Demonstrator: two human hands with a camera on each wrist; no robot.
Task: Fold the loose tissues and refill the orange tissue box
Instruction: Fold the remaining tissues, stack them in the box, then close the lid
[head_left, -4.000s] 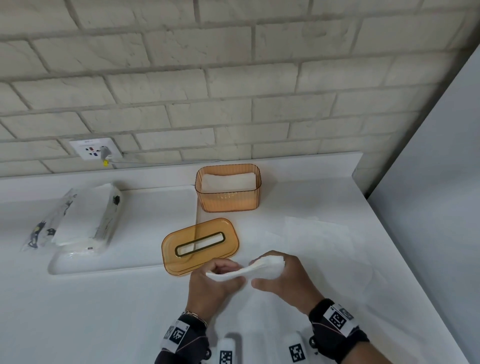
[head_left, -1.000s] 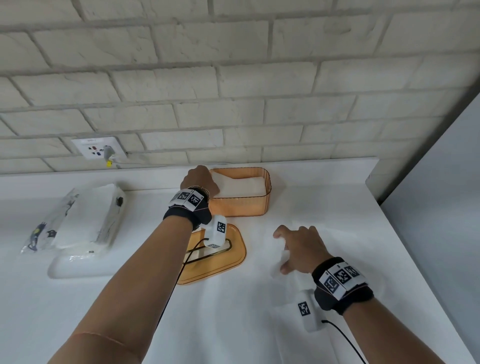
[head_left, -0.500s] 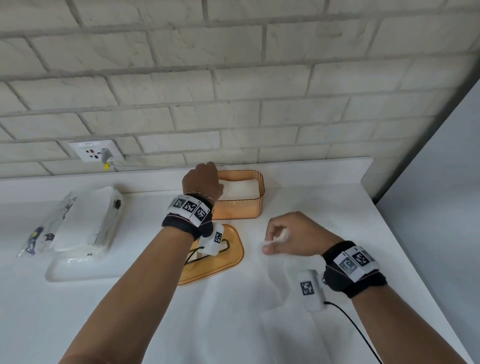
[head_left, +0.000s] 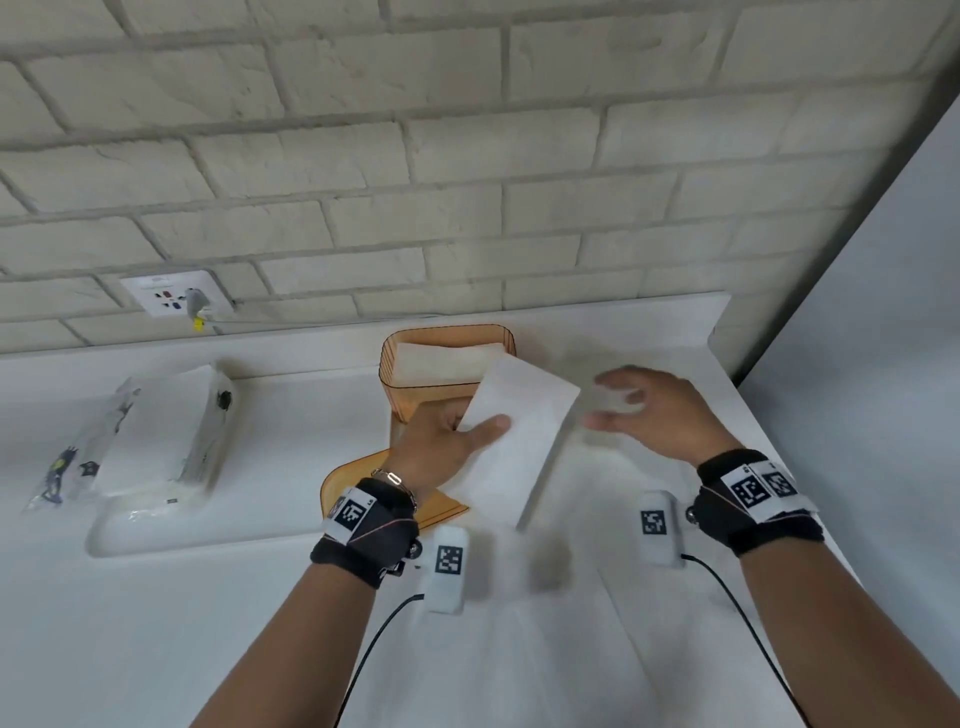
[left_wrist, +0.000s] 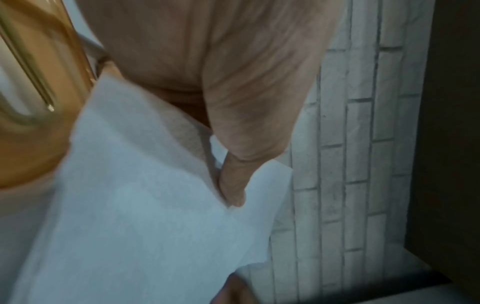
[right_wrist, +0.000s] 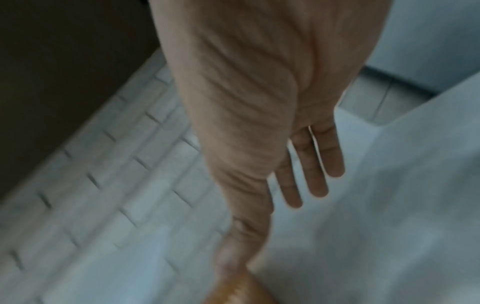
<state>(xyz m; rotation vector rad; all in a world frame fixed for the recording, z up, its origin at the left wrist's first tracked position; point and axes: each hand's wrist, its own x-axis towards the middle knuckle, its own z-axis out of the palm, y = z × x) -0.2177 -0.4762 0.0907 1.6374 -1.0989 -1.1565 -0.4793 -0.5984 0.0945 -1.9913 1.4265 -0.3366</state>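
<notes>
The open orange tissue box (head_left: 390, 375) stands at the back of the white counter with folded white tissues (head_left: 441, 358) inside. Its orange lid (head_left: 358, 480) lies in front, partly under my left wrist. My left hand (head_left: 480, 423) holds a loose white tissue (head_left: 519, 441) lifted in front of the box. The left wrist view shows the thumb (left_wrist: 233, 185) pinching that tissue (left_wrist: 142, 205) beside the lid (left_wrist: 33, 102). My right hand (head_left: 610, 402) hovers blurred just right of the tissue. Its fingers (right_wrist: 317, 168) are straight and hold nothing.
A plastic pack of tissues (head_left: 156, 436) lies on a shallow white tray (head_left: 156, 535) at the left. A wall socket (head_left: 171, 299) sits on the brick wall. A grey panel (head_left: 883, 364) bounds the counter at the right. Flat tissues (head_left: 597, 545) lie on the counter near me.
My left hand left the box and now holds the tissue that my right hand had been lifting. My right hand has let it go and opened, moving up and right.
</notes>
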